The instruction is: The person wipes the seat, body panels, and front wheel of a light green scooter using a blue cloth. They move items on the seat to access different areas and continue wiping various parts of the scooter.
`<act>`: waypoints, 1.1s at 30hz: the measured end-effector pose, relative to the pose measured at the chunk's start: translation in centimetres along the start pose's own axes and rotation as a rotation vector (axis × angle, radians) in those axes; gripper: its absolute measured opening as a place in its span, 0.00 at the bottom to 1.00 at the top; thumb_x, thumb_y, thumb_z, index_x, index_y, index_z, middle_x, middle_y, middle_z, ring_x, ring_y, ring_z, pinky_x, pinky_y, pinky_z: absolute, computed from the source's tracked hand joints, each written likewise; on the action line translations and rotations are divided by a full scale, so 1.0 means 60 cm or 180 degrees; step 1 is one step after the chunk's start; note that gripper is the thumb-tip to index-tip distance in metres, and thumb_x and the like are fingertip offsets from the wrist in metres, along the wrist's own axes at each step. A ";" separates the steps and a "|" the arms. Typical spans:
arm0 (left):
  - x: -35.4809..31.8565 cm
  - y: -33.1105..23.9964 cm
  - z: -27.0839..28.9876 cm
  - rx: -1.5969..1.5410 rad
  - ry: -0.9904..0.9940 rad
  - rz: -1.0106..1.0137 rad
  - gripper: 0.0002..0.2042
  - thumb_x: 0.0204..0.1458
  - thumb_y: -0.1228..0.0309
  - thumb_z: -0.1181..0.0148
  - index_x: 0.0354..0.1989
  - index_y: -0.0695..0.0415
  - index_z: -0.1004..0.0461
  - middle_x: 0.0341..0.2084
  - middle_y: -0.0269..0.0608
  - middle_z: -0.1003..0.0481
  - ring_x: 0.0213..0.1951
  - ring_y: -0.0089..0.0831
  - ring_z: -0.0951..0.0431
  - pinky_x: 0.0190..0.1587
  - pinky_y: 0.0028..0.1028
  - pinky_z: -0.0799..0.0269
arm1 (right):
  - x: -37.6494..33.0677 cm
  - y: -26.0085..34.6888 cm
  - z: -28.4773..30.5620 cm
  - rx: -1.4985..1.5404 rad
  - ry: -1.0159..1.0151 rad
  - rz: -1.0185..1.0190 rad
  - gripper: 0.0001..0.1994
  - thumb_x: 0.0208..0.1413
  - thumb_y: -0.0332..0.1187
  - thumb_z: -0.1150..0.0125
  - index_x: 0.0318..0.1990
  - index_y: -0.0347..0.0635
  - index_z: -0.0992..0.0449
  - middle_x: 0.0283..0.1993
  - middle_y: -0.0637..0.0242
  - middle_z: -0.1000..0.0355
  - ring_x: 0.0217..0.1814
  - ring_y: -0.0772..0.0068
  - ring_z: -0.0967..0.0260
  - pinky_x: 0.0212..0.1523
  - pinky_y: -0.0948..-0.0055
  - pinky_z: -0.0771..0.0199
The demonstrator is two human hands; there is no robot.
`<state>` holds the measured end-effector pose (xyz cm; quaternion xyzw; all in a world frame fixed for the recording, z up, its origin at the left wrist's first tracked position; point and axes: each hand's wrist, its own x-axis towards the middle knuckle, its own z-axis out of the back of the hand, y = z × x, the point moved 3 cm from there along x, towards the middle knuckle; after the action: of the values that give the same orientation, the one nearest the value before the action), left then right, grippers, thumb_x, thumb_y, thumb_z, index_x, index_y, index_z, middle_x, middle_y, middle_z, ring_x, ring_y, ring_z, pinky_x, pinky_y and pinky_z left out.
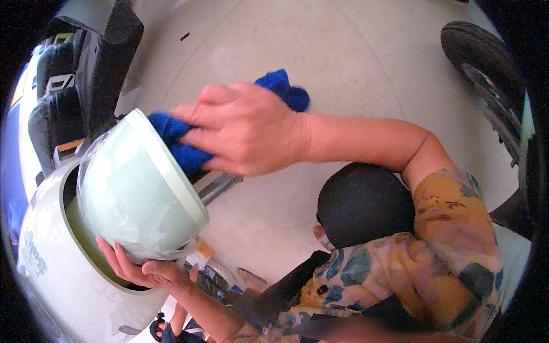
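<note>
The fingers of the right hand are bent and pressed down on a blue cloth. The cloth is bunched up under the fingers, and a bit of it pokes out behind the hand, near the wrist. The cloth touches the rim of a pale green round cover. This looks like a headlight part of a scooter, wrapped in clear plastic film.

The fingers of the left hand are spread open and curl up under the bottom edge of the green cover. They hold it from below. The palm faces up.

So the green cover sits between the 2 hands, with 1 hand on top with the cloth and 1 hand below.

Under the cover is the white scooter body. A dark metal bar shows just beside the cover, below the right hand. A black seat is to the left. A black tyre stands far off on the right, on the grey floor.
</note>
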<state>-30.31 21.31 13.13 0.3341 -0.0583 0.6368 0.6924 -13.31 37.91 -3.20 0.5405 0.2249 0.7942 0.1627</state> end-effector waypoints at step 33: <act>-0.001 -0.004 -0.031 -0.0399 -0.0657 -0.0045 0.28 0.68 0.51 0.68 0.52 0.66 0.32 0.56 0.63 0.32 0.59 0.54 0.31 0.64 0.50 0.40 | -0.436 -0.264 -0.197 0.1191 -0.0203 -0.3677 0.11 0.57 0.34 0.50 0.44 0.43 0.26 0.42 0.48 0.27 0.42 0.46 0.29 0.41 0.53 0.29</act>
<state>-30.77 22.27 11.57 0.3543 -0.1666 0.5893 0.7067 -14.59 36.06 -35.91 0.3741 0.6125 0.5080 0.4763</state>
